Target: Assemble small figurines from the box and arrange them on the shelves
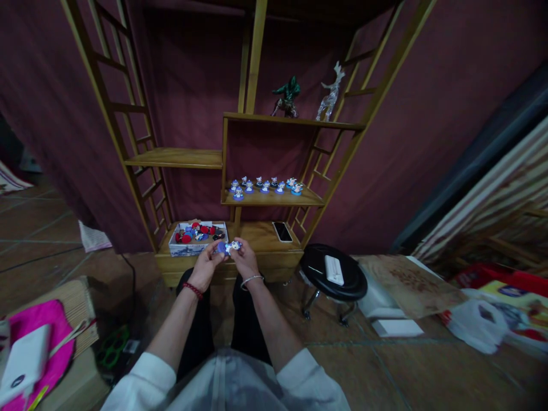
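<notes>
Between my two hands is a small blue-and-white figurine (228,247) on a purple round base, lying sideways. My left hand (206,266) pinches it at the base end, and my right hand (245,260) grips the other end. Just beyond my left hand stands an open cardboard box (188,250) filled with more figurines, some with red bases (204,229). On the shelf above, several similar figurines (265,186) stand upright in loose rows.
A wooden shelf unit (274,197) stands ahead, with a phone (282,231) on its low board. Higher up are a green figure (287,96) and a clear deer statue (331,94). To the right is a black stool (314,264) bearing a white device (334,270).
</notes>
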The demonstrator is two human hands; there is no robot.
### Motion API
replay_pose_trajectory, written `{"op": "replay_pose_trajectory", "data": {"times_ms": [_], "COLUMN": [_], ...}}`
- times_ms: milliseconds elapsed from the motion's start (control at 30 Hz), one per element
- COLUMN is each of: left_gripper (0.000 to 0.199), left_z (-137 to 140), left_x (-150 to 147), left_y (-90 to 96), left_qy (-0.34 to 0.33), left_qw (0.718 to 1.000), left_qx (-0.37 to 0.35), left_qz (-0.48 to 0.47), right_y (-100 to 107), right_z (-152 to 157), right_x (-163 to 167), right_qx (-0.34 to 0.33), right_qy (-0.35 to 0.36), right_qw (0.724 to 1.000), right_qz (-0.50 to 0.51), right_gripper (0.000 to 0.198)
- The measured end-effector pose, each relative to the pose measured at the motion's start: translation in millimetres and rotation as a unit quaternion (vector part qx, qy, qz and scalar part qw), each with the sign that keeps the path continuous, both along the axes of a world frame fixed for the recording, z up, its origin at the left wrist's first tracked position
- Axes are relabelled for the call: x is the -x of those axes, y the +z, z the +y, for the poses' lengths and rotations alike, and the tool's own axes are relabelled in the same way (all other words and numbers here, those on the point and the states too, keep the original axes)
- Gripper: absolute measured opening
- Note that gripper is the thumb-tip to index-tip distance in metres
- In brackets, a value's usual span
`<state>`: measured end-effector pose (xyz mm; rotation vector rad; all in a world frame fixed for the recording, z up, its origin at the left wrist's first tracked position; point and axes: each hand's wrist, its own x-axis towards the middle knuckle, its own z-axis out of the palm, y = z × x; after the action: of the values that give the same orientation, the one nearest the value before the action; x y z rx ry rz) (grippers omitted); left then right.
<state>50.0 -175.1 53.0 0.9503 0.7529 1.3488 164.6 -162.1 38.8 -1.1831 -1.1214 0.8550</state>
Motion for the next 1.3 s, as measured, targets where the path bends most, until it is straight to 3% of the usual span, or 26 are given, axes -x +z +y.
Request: {"op": "replay_pose_trajectory", "data": {"times_ms": [300, 667, 1300], "left_gripper": [0.043, 0.044, 0.049], "left_z": [-28, -41, -51], "left_x": [-3, -4, -5], "left_y": [9.5, 8.0, -7.9], "left_qy": [-0.028, -0.038, -0.056], "left_qw": [1.0, 0.999, 0.998], "left_qx": [-0.01, -0.014, 0.017], "left_qz": [0.001, 0.009, 0.008], "right_y": [3, 1, -6], "right_z": [-23, -31, -51], "right_x": [-6, -7, -14], "right_qx": [-0.032, -0.044, -0.025], "right_qy": [0.017, 0.013, 0.011], "right_qw": [0.999, 0.999, 0.998], "right_qz": [-0.012, -0.028, -0.059], "right_gripper": [0.037, 0.034, 0.031]}}
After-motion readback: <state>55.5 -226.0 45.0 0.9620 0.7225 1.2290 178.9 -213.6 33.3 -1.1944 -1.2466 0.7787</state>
